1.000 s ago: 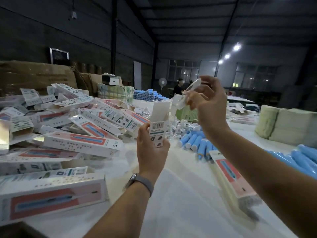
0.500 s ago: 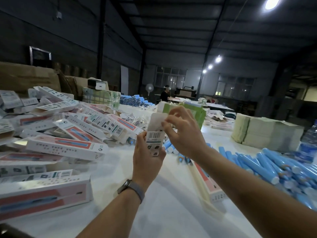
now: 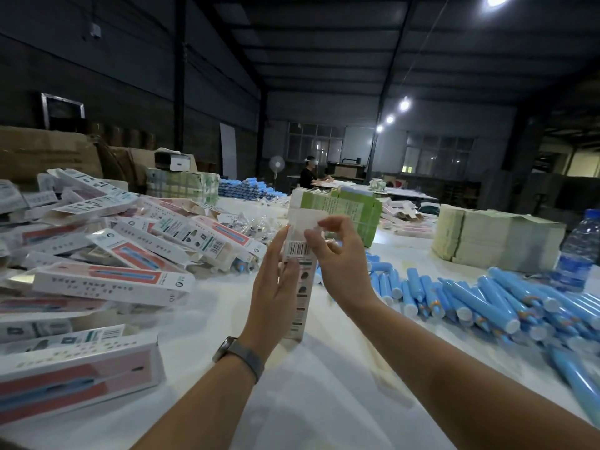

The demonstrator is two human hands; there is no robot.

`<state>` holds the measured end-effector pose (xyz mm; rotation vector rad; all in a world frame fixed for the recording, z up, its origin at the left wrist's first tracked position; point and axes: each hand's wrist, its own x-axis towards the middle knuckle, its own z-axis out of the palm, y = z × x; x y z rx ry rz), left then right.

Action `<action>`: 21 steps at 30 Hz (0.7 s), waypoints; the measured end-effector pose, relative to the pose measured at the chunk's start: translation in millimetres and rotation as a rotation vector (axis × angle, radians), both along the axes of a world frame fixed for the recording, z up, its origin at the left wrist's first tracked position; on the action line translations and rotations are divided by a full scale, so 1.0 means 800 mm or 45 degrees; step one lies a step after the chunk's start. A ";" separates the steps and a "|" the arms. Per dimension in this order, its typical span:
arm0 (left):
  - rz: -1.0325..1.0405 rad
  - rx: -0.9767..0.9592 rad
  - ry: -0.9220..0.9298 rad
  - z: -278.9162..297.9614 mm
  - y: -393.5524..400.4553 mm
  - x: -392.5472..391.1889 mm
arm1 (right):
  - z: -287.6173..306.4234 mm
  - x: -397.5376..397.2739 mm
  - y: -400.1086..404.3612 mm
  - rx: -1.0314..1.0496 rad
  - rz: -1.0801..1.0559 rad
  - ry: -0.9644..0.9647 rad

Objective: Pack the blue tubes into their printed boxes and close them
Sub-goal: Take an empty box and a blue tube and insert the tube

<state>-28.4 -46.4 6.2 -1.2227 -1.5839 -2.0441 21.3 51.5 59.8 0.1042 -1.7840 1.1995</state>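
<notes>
Head view: one picture, looking down over a big white desk (image 3: 324,401).
Printed box: a tall thin printed box (image 3: 300,280) stood upright in the air above the desk, between the two hands. Its barcode side faced the camera.
Box flap: the top flap (image 3: 306,219) stuck up and was not tucked in.
Left hand: the left hand (image 3: 276,287) lay flat along the left side of the box, thumb on the front, clamped on it. A watch (image 3: 238,354) sat on that wrist.
Right hand: the right hand (image 3: 341,258) was at the top of the box, with its fingers pinching the flap.
Blue tubes: lots of blue tubes (image 3: 480,303) with white caps lay loose on the desk to the right, well apart from the box.
Whether a tube was inside the held box: cannot tell.
Box pile: a heap of printed boxes (image 3: 113,254) lay on the left side of the desk.
Water bottle: a clear bottle (image 3: 579,251) stood at the far right, near the tubes.
Paper stacks: a pale stack (image 3: 496,238) and a green stack (image 3: 354,209) sat farther back.
Far person: someone (image 3: 308,175) sat at another desk, far away.
</notes>
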 end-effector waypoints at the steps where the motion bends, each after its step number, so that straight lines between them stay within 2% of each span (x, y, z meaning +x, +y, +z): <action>1: 0.017 -0.014 0.004 0.000 0.000 -0.003 | -0.002 0.000 0.001 -0.022 0.023 -0.001; 8: 0.150 -0.142 0.123 0.001 -0.005 -0.016 | -0.015 0.006 0.008 -0.072 0.252 -0.048; 12: 0.152 -0.121 0.126 -0.001 -0.004 -0.021 | -0.016 0.005 0.006 -0.113 0.332 -0.116; 21: -0.058 0.024 0.027 -0.002 -0.001 -0.019 | -0.002 0.002 0.003 0.041 0.239 -0.089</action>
